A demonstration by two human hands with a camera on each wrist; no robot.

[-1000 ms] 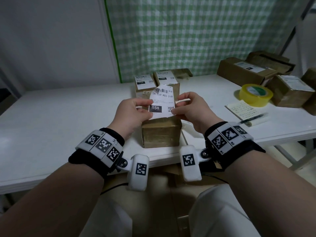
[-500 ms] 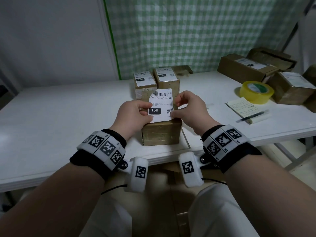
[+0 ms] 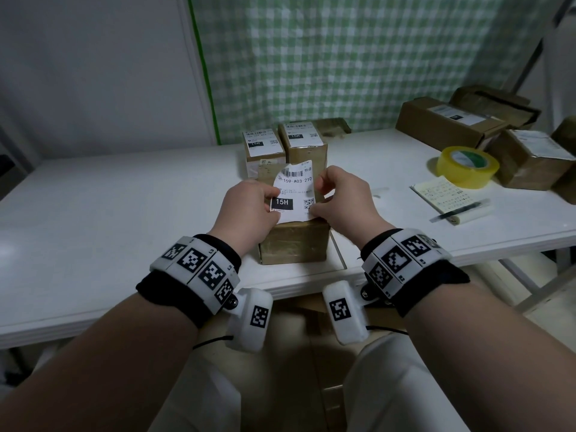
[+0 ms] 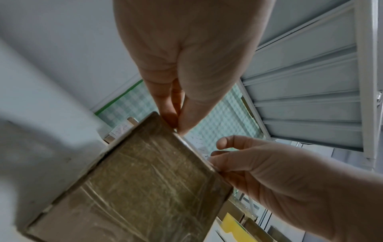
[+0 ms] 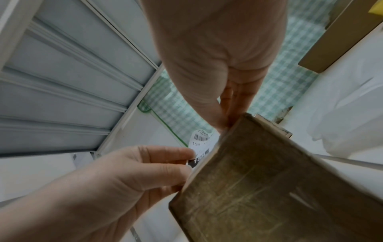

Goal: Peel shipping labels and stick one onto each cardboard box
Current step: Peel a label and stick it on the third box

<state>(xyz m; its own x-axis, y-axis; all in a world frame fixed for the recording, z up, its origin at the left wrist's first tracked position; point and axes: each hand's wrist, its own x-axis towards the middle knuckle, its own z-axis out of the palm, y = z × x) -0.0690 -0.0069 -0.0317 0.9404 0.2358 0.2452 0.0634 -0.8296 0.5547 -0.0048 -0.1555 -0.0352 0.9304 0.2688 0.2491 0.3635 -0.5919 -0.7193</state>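
Note:
A white shipping label (image 3: 294, 191) marked 15H is held over the top of a brown taped cardboard box (image 3: 294, 243) near the table's front edge. My left hand (image 3: 252, 207) pinches the label's left edge. On the label's right edge my right hand (image 3: 339, 198) pinches too. The label's lower edge meets the box top while its upper part curls up. The box side (image 4: 145, 188) fills the left wrist view, and the right wrist view shows the box (image 5: 279, 180) with the label (image 5: 200, 144) beside it.
Two labelled boxes (image 3: 285, 146) stand just behind the held label. At the right sit a yellow tape roll (image 3: 467, 166), a notepad with a pen (image 3: 448, 201) and several more boxes (image 3: 452, 123). The white table (image 3: 109, 219) extends to the left.
Both hands have brought the label down and slightly forward onto the box top. The grips on its two side edges stay the same.

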